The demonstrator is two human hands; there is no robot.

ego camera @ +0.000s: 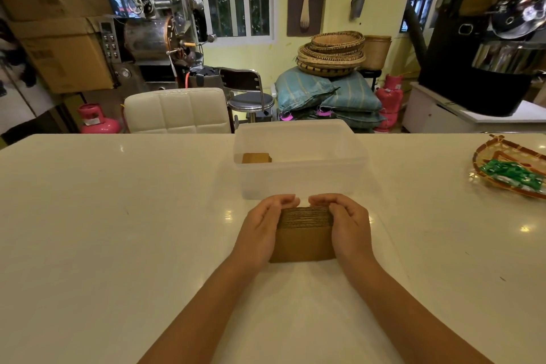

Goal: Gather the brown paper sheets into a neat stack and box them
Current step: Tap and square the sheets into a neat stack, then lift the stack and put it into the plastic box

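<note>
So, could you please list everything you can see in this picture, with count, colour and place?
brown paper stack: one, brown, table near edge, between both hands
plastic box: one, translucent white, behind the stack
brown sheets in box: one small pile, brown, box's left side
woven tray: one, tan, table's right, holding green packets
table: one, white
padded chair: one, cream, behind table
gas cylinders: two, pink, floor
baskets: several, tan, on blue sacks
left hand: pressing stack's left side
right hand: pressing stack's right side
</note>
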